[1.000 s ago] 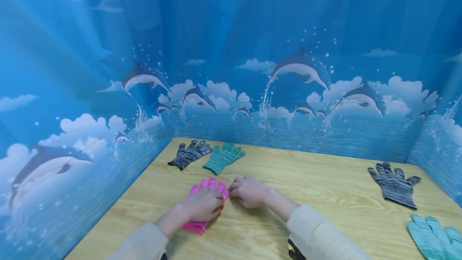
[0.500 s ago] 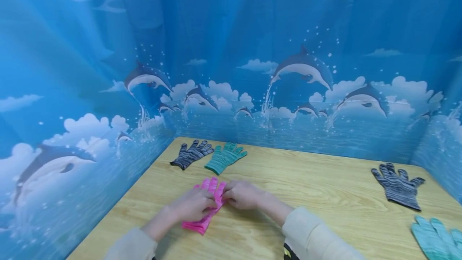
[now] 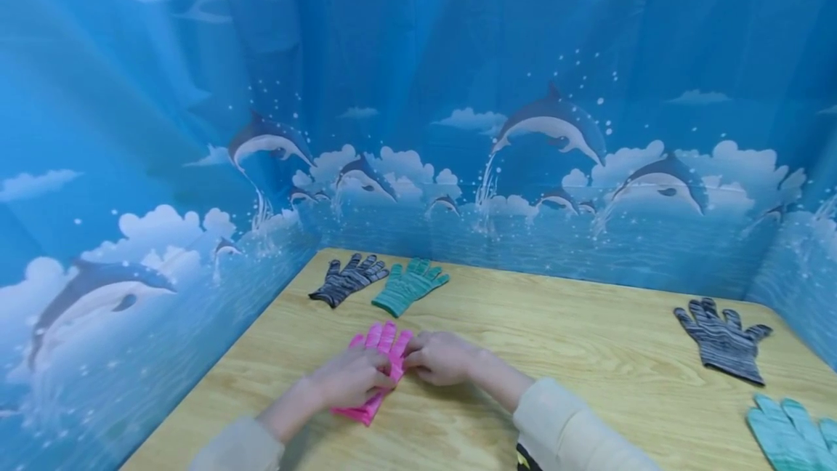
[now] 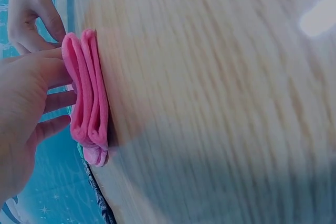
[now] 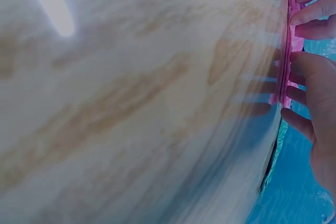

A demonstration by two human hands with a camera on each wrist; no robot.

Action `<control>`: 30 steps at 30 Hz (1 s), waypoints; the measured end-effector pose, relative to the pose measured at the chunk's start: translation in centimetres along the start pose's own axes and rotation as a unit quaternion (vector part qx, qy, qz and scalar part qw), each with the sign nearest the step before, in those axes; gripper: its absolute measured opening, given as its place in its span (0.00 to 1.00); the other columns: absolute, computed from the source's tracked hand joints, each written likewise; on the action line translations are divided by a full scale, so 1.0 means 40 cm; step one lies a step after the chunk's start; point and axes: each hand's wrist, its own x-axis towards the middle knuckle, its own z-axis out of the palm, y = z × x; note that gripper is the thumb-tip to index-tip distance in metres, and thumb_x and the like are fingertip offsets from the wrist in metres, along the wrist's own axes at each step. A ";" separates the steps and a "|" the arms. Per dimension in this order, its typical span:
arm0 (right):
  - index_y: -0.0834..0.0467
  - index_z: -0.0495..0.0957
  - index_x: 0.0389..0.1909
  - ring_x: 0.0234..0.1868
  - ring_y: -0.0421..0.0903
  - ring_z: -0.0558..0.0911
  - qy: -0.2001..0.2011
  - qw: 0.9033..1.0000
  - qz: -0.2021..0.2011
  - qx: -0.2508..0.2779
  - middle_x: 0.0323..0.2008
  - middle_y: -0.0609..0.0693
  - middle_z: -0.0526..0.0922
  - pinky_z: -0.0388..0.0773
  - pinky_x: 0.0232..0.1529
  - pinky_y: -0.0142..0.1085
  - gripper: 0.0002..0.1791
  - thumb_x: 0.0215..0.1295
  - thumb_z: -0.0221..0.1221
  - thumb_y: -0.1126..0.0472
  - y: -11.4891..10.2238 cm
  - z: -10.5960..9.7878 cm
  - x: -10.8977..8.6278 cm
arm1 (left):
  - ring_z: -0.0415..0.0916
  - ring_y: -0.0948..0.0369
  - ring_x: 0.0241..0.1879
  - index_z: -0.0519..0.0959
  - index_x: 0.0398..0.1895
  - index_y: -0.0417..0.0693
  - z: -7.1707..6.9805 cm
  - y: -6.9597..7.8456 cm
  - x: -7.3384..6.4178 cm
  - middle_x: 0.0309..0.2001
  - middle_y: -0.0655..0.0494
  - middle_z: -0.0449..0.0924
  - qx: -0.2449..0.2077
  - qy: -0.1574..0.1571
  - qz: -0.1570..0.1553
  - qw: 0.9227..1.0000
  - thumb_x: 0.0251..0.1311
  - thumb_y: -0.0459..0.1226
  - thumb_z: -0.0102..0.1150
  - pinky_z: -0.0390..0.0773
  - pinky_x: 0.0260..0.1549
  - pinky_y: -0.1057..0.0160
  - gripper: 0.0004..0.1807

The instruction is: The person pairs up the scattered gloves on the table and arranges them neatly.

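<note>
Two pink knit gloves appear stacked on the wooden table, their layered cuffs showing in the left wrist view. My left hand rests on the upper glove, its fingertips touching the fabric and covering much of the palm part. At the glove's right edge, my right hand has thumb and fingertips close together on the outer glove finger, which it mostly hides. In the right wrist view, fingertips of both hands meet the thin pink edge.
Behind the pink gloves lie a grey-black striped glove and a green one. Another striped glove and a pale green glove lie at the right. A blue dolphin-printed curtain encloses the wooden table.
My right hand has moved slightly left onto the pink glove's right edge, and the outer glove finger no longer sticks out. My left hand has shifted a little left, uncovering more pink fabric.
</note>
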 end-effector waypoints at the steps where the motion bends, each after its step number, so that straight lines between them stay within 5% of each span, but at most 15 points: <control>1: 0.49 0.80 0.47 0.49 0.39 0.76 -0.002 1.000 0.000 -0.002 0.48 0.45 0.79 0.69 0.52 0.29 0.13 0.61 0.58 0.59 0.000 0.001 0.000 | 0.73 0.67 0.38 0.84 0.42 0.59 0.000 0.001 -0.001 0.36 0.63 0.78 -0.002 -0.002 -0.001 1.000 0.59 0.42 0.58 0.72 0.41 0.68 0.10; 11: 0.47 0.80 0.45 0.43 0.37 0.76 -0.019 0.998 -0.004 -0.055 0.45 0.42 0.79 0.71 0.44 0.26 0.11 0.61 0.57 0.56 -0.002 -0.005 0.001 | 0.74 0.67 0.37 0.84 0.39 0.55 -0.023 -0.006 -0.002 0.35 0.63 0.78 -0.059 -0.024 -0.064 0.996 0.53 0.38 0.62 0.73 0.42 0.64 0.09; 19: 0.48 0.80 0.46 0.45 0.39 0.76 -0.008 0.999 0.001 -0.042 0.47 0.44 0.79 0.71 0.46 0.28 0.13 0.60 0.57 0.57 -0.001 -0.007 -0.010 | 0.70 0.71 0.31 0.84 0.36 0.56 -0.017 -0.007 0.008 0.30 0.67 0.74 -0.055 -0.047 -0.047 0.996 0.49 0.35 0.62 0.71 0.35 0.70 0.10; 30: 0.48 0.80 0.47 0.48 0.38 0.76 -0.020 0.999 0.009 -0.039 0.48 0.43 0.79 0.70 0.49 0.28 0.13 0.61 0.57 0.58 0.001 -0.008 -0.007 | 0.74 0.67 0.37 0.84 0.35 0.55 -0.016 -0.002 0.005 0.36 0.64 0.78 -0.073 -0.039 -0.050 0.995 0.52 0.34 0.61 0.73 0.41 0.67 0.09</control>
